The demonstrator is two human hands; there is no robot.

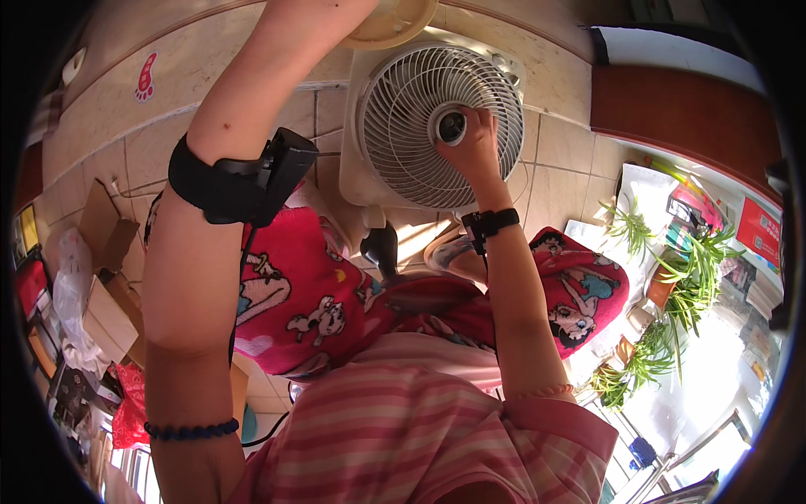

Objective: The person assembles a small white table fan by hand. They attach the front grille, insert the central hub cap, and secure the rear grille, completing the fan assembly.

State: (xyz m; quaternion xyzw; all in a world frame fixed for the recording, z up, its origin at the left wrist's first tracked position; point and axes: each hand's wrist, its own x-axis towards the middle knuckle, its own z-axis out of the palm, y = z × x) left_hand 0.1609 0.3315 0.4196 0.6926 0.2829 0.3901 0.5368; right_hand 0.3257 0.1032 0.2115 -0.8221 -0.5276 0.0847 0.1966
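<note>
A pale box fan (437, 71) with a round, swirled grille is in front of me, its grille facing up toward me. At the grille's centre, my right hand (474, 149) has its fingers and thumb bent around the fan's dark-centred hub knob (452, 128). My left forearm reaches up past the fan's left side and leaves the picture at the top. The left hand itself is out of sight, so what it touches is hidden. Close to where that arm leaves the picture is a round cream-coloured thing (395, 23), partly cut off and partly covered by the arm.
Below the fan, a dark grey rounded object (380, 248) sits between my knees. Cardboard boxes (109, 315) and plastic bags (74, 277) lie at left. Several potted plants (684, 269) stand at right, near a reddish-brown panel (672, 122). A pale ledge (197, 71) runs beyond the tiled floor.
</note>
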